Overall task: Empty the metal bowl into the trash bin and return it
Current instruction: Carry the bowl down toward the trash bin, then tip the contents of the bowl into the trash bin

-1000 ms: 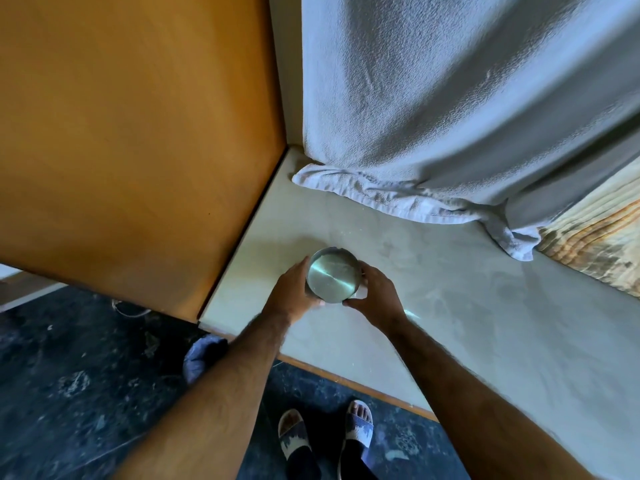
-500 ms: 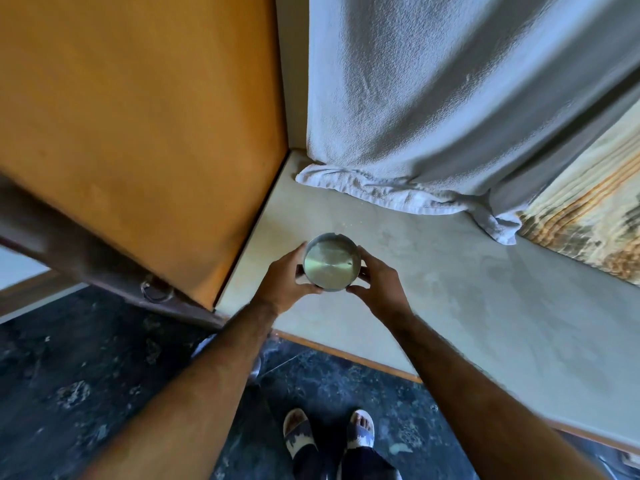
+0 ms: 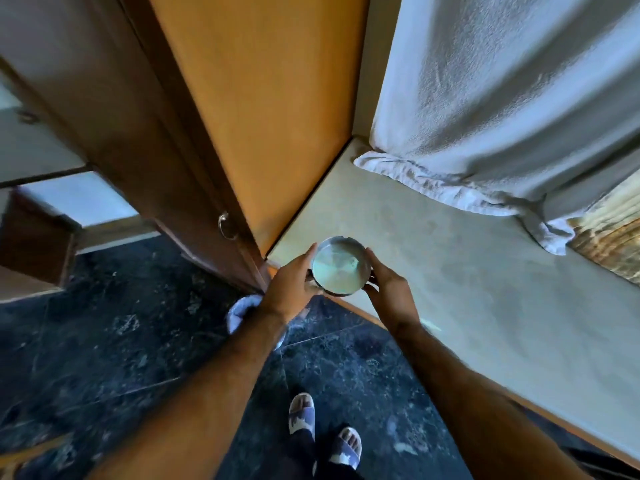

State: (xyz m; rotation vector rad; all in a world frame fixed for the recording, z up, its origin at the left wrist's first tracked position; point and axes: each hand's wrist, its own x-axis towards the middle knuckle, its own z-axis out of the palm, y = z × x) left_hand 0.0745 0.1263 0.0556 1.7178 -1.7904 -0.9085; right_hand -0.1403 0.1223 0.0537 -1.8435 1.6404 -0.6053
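A small round metal bowl (image 3: pixel 341 266) hangs in the air over the front left corner of the pale counter (image 3: pixel 485 292). My left hand (image 3: pixel 294 289) grips its left side and my right hand (image 3: pixel 391 289) grips its right side. The inside of the bowl looks shiny with pale smears; whether anything loose lies in it cannot be told. Below my left wrist, on the dark floor, a white rounded object (image 3: pixel 242 313) peeks out, mostly hidden by my forearm; it may be the trash bin.
An orange wooden panel (image 3: pixel 277 116) and a brown cabinet door (image 3: pixel 145 161) with a ring handle (image 3: pixel 224 226) stand at the left. A white towel (image 3: pixel 502 109) hangs down onto the counter's back. Dark marble floor (image 3: pixel 104 341) and my sandalled feet (image 3: pixel 322 431) are below.
Both hands have lifted the bowl off the counter and drawn it back toward the front left corner. The view has swung left, showing the cabinet door and more floor.
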